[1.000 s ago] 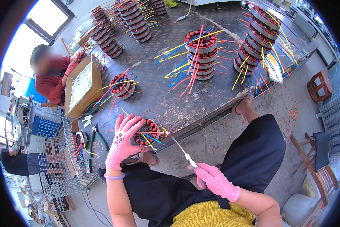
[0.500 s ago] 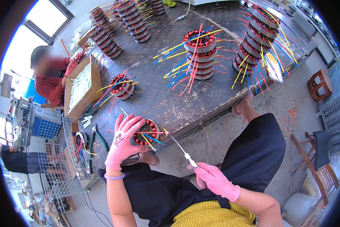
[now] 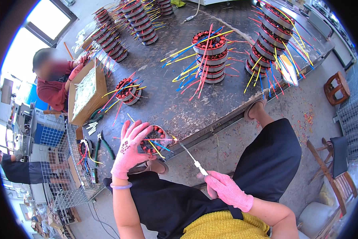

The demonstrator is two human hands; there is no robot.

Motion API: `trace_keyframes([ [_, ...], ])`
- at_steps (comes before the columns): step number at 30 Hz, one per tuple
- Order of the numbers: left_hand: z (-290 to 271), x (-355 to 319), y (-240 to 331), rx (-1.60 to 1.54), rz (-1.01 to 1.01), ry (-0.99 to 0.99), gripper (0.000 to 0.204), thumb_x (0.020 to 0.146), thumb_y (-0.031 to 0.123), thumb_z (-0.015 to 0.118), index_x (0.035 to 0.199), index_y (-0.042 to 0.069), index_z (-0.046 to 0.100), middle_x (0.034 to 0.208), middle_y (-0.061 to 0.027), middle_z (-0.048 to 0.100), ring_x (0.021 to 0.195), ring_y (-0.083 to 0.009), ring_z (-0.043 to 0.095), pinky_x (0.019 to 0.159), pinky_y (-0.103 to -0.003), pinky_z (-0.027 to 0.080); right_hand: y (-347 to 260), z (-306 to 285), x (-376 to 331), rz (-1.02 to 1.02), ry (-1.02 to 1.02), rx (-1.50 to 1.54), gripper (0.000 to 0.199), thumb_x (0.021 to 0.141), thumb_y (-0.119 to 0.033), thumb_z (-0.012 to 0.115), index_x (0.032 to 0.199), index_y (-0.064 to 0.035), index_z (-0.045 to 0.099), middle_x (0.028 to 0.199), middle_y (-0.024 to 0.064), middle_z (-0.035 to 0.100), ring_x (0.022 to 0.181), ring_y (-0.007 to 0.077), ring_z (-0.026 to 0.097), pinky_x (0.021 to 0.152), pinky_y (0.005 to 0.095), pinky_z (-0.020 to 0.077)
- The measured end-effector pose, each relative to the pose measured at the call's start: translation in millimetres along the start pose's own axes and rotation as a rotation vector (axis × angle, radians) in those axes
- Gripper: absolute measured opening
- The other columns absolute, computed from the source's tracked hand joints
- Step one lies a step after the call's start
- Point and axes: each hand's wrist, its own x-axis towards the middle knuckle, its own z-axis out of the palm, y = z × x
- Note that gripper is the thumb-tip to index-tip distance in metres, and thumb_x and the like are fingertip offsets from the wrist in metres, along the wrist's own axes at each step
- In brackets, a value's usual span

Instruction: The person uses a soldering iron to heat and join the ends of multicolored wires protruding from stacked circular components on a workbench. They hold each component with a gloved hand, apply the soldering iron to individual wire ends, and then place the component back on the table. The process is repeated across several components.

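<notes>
My left hand [image 3: 131, 148], in a pink glove, is closed round the left side of a motor stator [image 3: 160, 132] at the table's near edge. Red, blue and yellow wires stick out from this ring of red windings. My right hand [image 3: 226, 189], also gloved in pink, grips a slim tool that looks like a soldering iron [image 3: 199, 167], with a white collar and a thin metal shaft. The tool's tip meets the end of a red wire [image 3: 161, 139] on the stator's right side, where a small bright glow shows. The hand hides the tool's rear part.
A single stator [image 3: 127, 95] stands behind my left hand; taller stator stacks [image 3: 213, 59] rise farther back. Green-handled pliers [image 3: 103, 145] lie at left, near a wire basket [image 3: 61, 175]. Across the table a person [image 3: 53, 87] sits behind a cardboard box [image 3: 92, 99] of white sleeves.
My hands, the stator and the tool hold almost the same position. The glow at the tip looks slightly different. The seated person's hands have shifted a little.
</notes>
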Motion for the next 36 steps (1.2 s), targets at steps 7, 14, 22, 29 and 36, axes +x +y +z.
trace_keyframes([
  [7,2.1,-0.9,-3.4,0.008,0.010,0.003,0.090,0.050,0.031,0.088,0.133,0.011,0.058,0.139,-0.0078,0.055,0.137,-0.0312,0.042,0.120,-0.053,0.019,1.4,0.3,0.3,0.029,0.007,0.055,0.037,0.106,-0.026,0.041,0.128,-0.0008,0.058,0.064,-0.0021,0.048,0.059,0.0060,0.043,0.057,0.0238,0.0371],
  [14,2.2,-0.1,-2.7,0.009,0.009,0.001,0.091,0.050,0.030,0.088,0.133,0.012,0.058,0.138,-0.0080,0.055,0.137,-0.0313,0.042,0.120,-0.053,0.019,7.9,0.7,2.3,0.024,0.012,0.094,0.035,0.104,-0.024,0.045,0.128,-0.0032,0.060,0.065,-0.0022,0.049,0.059,0.0055,0.041,0.056,0.0220,0.0348],
  [22,0.7,-0.3,-1.8,0.003,0.008,0.000,0.090,0.050,0.030,0.088,0.133,0.012,0.058,0.139,-0.0075,0.055,0.137,-0.0312,0.042,0.120,-0.053,0.020,1.4,0.5,0.6,0.016,0.013,0.048,0.034,0.105,-0.023,0.045,0.128,-0.0033,0.060,0.065,-0.0021,0.050,0.059,0.0054,0.041,0.057,0.0221,0.0355],
  [29,0.8,-0.1,-2.4,0.012,0.001,-0.011,0.091,0.050,0.031,0.088,0.134,0.013,0.058,0.139,-0.0075,0.054,0.137,-0.0310,0.042,0.120,-0.053,0.019,3.1,0.8,1.7,0.011,0.011,0.057,0.034,0.105,-0.023,0.045,0.128,-0.0034,0.060,0.066,-0.0023,0.050,0.060,0.0053,0.041,0.057,0.0222,0.0358],
  [36,1.4,1.7,-2.8,-0.018,-0.006,-0.014,0.088,0.050,0.031,0.088,0.131,0.012,0.059,0.137,-0.0080,0.055,0.137,-0.0302,0.042,0.120,-0.052,0.018,7.0,2.0,0.9,0.032,0.031,0.195,0.034,0.105,-0.023,0.046,0.128,-0.0027,0.060,0.065,-0.0031,0.048,0.059,0.0049,0.039,0.055,0.0217,0.0325],
])
